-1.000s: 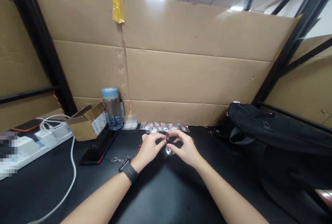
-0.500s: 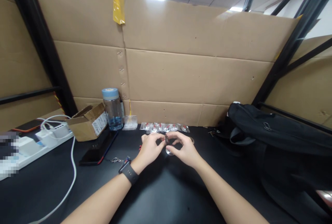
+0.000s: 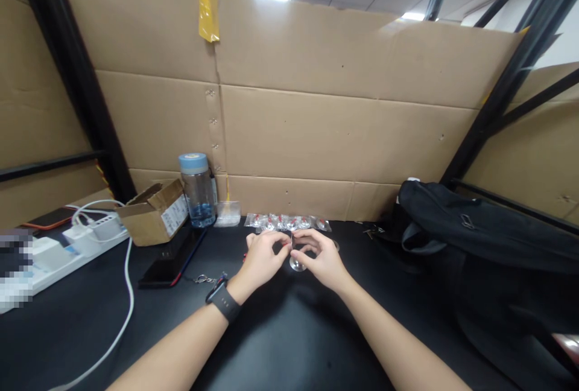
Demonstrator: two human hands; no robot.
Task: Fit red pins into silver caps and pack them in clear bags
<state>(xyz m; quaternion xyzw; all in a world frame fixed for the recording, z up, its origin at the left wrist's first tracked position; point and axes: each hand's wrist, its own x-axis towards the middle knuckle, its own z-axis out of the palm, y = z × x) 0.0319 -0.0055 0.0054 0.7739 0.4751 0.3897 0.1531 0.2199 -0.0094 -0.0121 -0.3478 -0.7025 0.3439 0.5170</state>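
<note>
Both hands meet at fingertip height over a small upright piece

The step in hand looks like close fingertip work on one thin dark flat piece (image 3: 292,240), held between the hands above the black smooth tabletop (image 3: 289,343). Take twelve o'clock as toward the brown corrugated cardboard wall (image 3: 289,131), six as toward the wearer.

The bare left hand (image 3: 266,258), at nine o'clock of the piece, has thumb and forefinger brought almost together against its near face; a speck of red shows there, but I cannot tell what that pinch encloses. The bare right hand (image 3: 324,258), at three, makes a narrow C, forefinger above and thumb below, and appears to grip the piece by its rim.

The piece is nearly edge-on: its visible long axis runs upright, its flat faces toward nine and three. A shiny silver round metal piece (image 3: 297,265) sits just at six o'clock, its top partly hidden by the right thumb; whether it touches the tabletop is unclear. At twelve, apart from the fingers, lies a row of clear plastic packets (image 3: 304,222) with red bits.

The next move, I judge, calls for a steady right grip and fine left-finger pressure.
</note>
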